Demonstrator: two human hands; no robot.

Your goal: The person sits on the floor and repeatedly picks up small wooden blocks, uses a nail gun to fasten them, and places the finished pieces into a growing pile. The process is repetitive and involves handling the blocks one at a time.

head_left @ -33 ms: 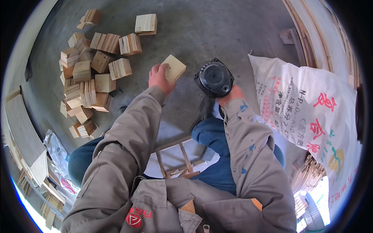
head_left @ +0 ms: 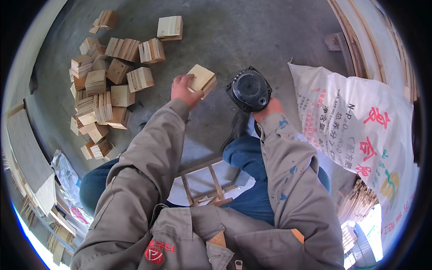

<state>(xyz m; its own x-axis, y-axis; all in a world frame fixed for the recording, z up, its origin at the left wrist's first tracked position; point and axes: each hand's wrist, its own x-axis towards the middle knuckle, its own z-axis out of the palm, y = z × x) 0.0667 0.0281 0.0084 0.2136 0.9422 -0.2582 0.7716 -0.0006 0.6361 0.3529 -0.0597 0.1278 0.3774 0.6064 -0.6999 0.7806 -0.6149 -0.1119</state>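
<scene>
My left hand [head_left: 185, 90] is closed round a small square wooden block [head_left: 200, 78], a stack of pale plywood pieces, with the thumb at its near side and the fingers at its left. In my right hand [head_left: 269, 109] is a black nail gun [head_left: 249, 89], seen from above by its round cap. The fingers on its grip are mostly hidden under it. The nail gun stands to the right of the block, with a gap between them. Left of my left hand, many similar stacked wooden blocks [head_left: 140, 79] lie heaped on the concrete floor.
A single block [head_left: 170, 28] stands apart on the floor [head_left: 216, 27] ahead. At the right lies a large white printed sack [head_left: 346, 112] beside long boards [head_left: 360, 45]. Below me is a wooden frame [head_left: 213, 180]. Boards [head_left: 31, 148] and a plastic bag [head_left: 65, 175] are at the left.
The block in my left hand has tipped slightly, and more of its layered side shows. My right hand and the nail gun have barely moved.
</scene>
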